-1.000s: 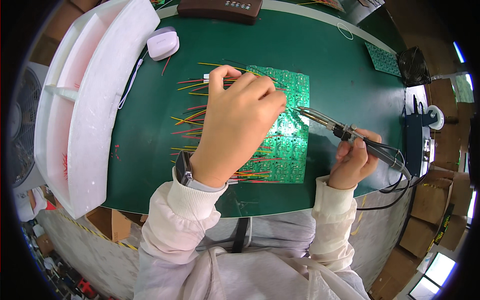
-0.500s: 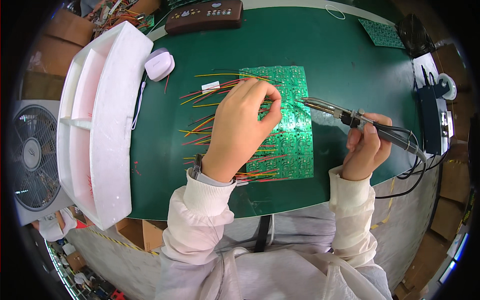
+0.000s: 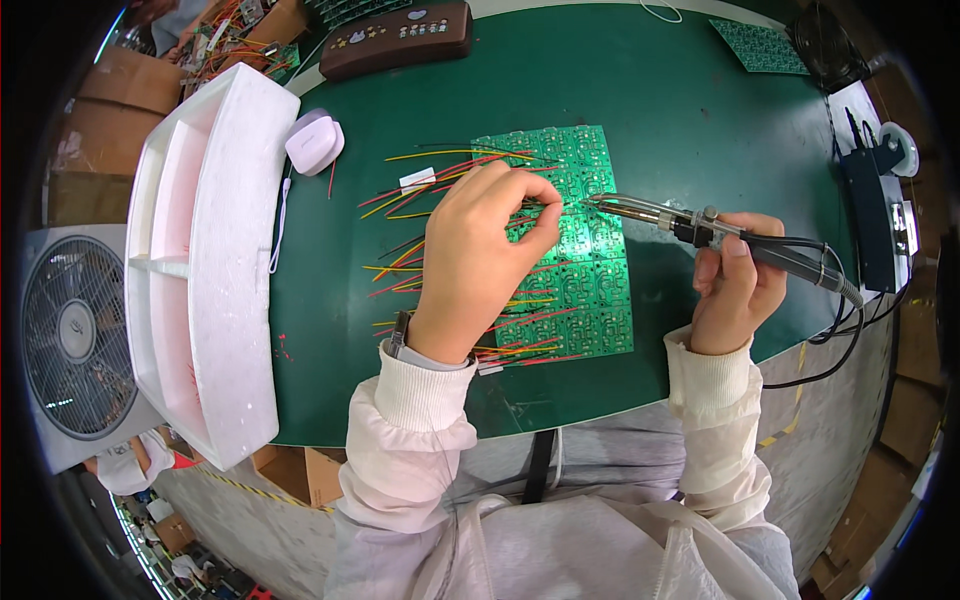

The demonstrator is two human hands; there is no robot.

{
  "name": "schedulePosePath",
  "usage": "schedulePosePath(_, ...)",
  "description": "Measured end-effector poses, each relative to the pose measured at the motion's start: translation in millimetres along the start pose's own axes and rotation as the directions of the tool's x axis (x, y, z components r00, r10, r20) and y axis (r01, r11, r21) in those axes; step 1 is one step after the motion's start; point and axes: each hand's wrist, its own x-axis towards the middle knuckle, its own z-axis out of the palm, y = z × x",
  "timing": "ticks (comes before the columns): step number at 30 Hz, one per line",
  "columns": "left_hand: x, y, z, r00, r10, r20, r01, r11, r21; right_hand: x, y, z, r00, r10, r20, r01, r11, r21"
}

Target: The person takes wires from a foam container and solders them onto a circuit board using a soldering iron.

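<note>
A green panel of circuit boards (image 3: 590,300) lies on the table in front of me. Rows of red, yellow and black wires (image 3: 400,263) stick out past its left side. Over the upper part of the panel, my left hand (image 3: 480,240) is closed in a pinch, thumb against forefinger, on a thin wire largely hidden by the fingers. My right hand (image 3: 738,285) grips a soldering iron (image 3: 700,228) with a metal guide tube along it. The iron points left, its tip at the board just right of my left fingertips.
At left stands a white foam tray (image 3: 235,300) with compartments, beside a fan (image 3: 78,335). A lilac case (image 3: 315,142) and a brown pencil case (image 3: 395,42) lie farther back. The dark soldering station (image 3: 868,220) sits at right, its cable (image 3: 850,350) looping by the table edge.
The iron's tip has come slightly left, closer to my left fingertips. My left hand keeps its pinch over the board. The whole view has shifted a little.
</note>
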Motion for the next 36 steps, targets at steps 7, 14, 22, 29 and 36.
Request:
schedulePosePath(7, 0.3, -1.9, 1.8, 1.000, 0.014, 0.000, -0.014, 1.000, -0.004, -1.8, -1.8, 0.7, 0.998, 0.026, 0.048, -0.025, 1.000, -0.019)
schedulePosePath(14, 0.2, -1.4, 0.9, 0.999, 0.036, -0.005, -0.036, 0.999, -0.004, -1.5, -1.5, 1.2, 0.998, 0.016, 0.066, -0.014, 0.999, -0.032)
schedulePosePath(22, -0.3, -1.6, 2.3, 0.999, 0.034, -0.010, -0.034, 0.999, 0.022, -1.9, -2.4, 0.2, 0.997, 0.035, 0.074, -0.033, 0.999, -0.037)
schedulePosePath(29, -0.5, -1.6, 1.9, 0.999, 0.049, -0.015, -0.048, 0.998, 0.030, -1.6, -2.3, 1.0, 0.996, 0.040, 0.074, -0.037, 0.998, -0.043)
schedulePosePath(36, 0.1, -1.3, 3.2, 0.997, 0.068, -0.020, -0.068, 0.997, 0.028, -0.2, -1.7, 1.2, 0.997, -0.001, 0.074, 0.004, 0.999, -0.037)
